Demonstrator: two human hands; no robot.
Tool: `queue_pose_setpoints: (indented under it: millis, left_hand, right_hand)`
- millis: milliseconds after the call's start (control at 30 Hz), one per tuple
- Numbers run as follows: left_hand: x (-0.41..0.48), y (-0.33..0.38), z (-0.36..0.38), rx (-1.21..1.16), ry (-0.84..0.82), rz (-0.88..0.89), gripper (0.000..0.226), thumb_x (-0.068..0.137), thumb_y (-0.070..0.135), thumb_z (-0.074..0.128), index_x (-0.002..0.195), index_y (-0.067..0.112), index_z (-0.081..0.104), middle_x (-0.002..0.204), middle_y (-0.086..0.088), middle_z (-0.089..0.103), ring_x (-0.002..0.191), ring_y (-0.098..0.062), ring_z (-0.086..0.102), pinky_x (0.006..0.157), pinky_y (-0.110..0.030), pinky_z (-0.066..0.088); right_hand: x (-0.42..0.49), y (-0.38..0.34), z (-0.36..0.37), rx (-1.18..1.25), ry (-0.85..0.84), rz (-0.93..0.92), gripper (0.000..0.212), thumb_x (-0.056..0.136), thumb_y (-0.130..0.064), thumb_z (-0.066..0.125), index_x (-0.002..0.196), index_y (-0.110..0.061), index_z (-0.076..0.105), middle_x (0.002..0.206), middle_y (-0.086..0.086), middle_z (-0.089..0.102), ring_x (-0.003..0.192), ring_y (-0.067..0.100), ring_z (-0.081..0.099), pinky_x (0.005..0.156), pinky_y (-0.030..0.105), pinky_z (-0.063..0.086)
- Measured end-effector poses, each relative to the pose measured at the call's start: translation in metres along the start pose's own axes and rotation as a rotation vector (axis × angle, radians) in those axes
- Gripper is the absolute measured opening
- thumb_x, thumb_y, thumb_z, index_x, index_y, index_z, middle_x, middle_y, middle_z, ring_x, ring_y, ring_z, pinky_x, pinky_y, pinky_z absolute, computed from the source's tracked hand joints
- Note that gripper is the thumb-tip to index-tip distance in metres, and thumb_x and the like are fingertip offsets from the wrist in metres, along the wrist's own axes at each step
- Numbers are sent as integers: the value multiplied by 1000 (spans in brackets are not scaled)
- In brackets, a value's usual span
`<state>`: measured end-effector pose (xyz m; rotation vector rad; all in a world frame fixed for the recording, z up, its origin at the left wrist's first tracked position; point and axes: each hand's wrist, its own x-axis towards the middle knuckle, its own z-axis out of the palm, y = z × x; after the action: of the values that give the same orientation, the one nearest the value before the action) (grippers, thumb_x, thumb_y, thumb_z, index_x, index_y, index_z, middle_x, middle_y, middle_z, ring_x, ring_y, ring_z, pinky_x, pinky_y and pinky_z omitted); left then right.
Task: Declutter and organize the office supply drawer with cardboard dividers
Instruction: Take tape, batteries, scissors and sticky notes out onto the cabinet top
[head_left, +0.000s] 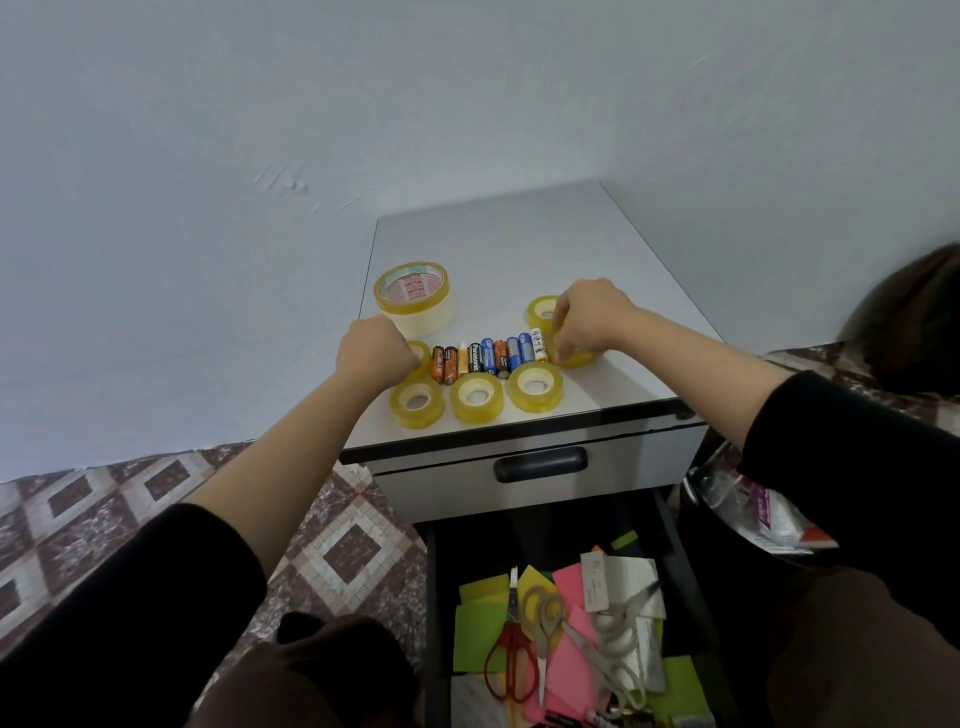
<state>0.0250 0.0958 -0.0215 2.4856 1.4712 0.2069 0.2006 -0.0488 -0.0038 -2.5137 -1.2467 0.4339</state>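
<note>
Surface: a white laminate cabinet top (519, 249) at centre frame, set against a pale blue-grey wall (208, 156). The floor (104, 493) at lower left is brown-and-cream diamond mosaic tile.

Below the closed upper drawer front with a black handle (540, 464), the open black office drawer (431, 597) fills the lower centre. Its long axis runs down-frame toward the wearer. It holds loose pink, yellow and green paper sheets (571, 665), one pair of red-handled scissors (506, 667) and two pairs of pale-handled scissors (613, 634), blades pointing several ways.

On the top lies a row of cylindrical AA batteries (488, 356) — nine by my count. They lie side by side, each long axis pointing up-frame and leaning slightly right, while the row itself runs left to right.

Tape: one large clear-yellow tape roll (413, 296) sits flat at upper left of the group. There are six small ones. Three small yellow tape rolls (477, 397) line the front edge, and a fourth small roll (541, 312) sits behind the right hand.

The left hand (374, 353) has its fingers curled over the left-end small roll (421, 356); whether they pinch it I cannot tell. The right hand (587, 322) has its fingers curled round the right-end small roll (579, 357) — touching the last battery.
</note>
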Motion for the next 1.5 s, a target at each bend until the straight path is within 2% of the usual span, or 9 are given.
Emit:
queue_pose_setpoints:
  millis: [367, 567, 667, 733, 900, 967, 1133, 1267, 1500]
  left_hand:
    - [-21, 6, -9, -9, 39, -1, 14, 87, 21, 60, 91, 11, 69, 93, -8, 64, 81, -23, 57, 61, -29, 44]
    - [-64, 16, -9, -331, 195, 242, 15, 88, 20, 60, 89, 10, 72, 88, -2, 69, 79, -13, 58, 71, -26, 47]
    - [-95, 23, 8, -458, 130, 342, 9, 85, 17, 65, 83, 11, 71, 75, 4, 64, 67, -3, 55, 65, -10, 44]
    - [-119, 25, 28, -524, 39, 396, 6, 84, 14, 66, 82, 12, 71, 67, 9, 61, 57, 2, 52, 60, -4, 40]
    - [-167, 9, 101, -528, -154, 382, 6, 83, 12, 67, 81, 12, 73, 70, 1, 67, 61, 0, 57, 69, -18, 48]
    - [-181, -2, 131, -482, -237, 330, 8, 84, 13, 66, 85, 9, 73, 74, -1, 68, 62, 0, 56, 66, -11, 46]
    - [-207, -32, 186, -393, -355, 200, 13, 85, 15, 66, 88, 5, 74, 85, -7, 70, 70, -6, 57, 59, -1, 37]
    - [-216, -48, 212, -348, -454, 152, 15, 87, 14, 64, 93, 5, 73, 85, -1, 65, 71, -2, 52, 58, -8, 37]
    - [-209, -63, 240, -361, -520, 24, 15, 86, 14, 64, 99, 9, 70, 95, 2, 63, 83, -5, 52, 62, -4, 34]
  right_hand:
    - [-10, 7, -5, 35, 38, -13, 39, 74, -15, 75, 111, -12, 65, 116, 11, 60, 103, 27, 58, 74, 29, 45]
    - [-37, 18, 0, 237, 235, -60, 8, 80, -5, 62, 84, -3, 68, 91, 12, 68, 84, 25, 60, 67, 31, 47]
    - [-67, 28, 17, 360, 193, -126, 12, 81, -4, 57, 80, 3, 67, 78, 15, 64, 70, 22, 55, 66, 30, 48]
    - [-88, 36, 34, 391, 139, -149, 9, 81, -3, 59, 77, 0, 66, 69, 4, 61, 62, 12, 52, 57, 16, 44]
    - [-123, 65, 97, 434, -1, -75, 13, 78, 4, 59, 72, -3, 69, 54, -9, 54, 42, -10, 51, 43, 5, 38]
    - [-133, 78, 123, 430, -59, -27, 19, 78, 4, 61, 64, -9, 65, 52, -9, 53, 39, -11, 50, 43, 5, 39]
    - [-146, 106, 178, 357, -166, 43, 20, 79, 1, 62, 64, -12, 64, 62, -4, 61, 51, -5, 56, 49, 7, 43]
    - [-146, 123, 207, 245, -239, 76, 16, 80, -2, 58, 83, -5, 74, 90, 9, 71, 87, 19, 65, 69, 21, 45]
    - [-136, 149, 242, 131, -362, 208, 16, 80, -10, 60, 90, -10, 73, 102, 11, 69, 99, 25, 62, 88, 35, 51]
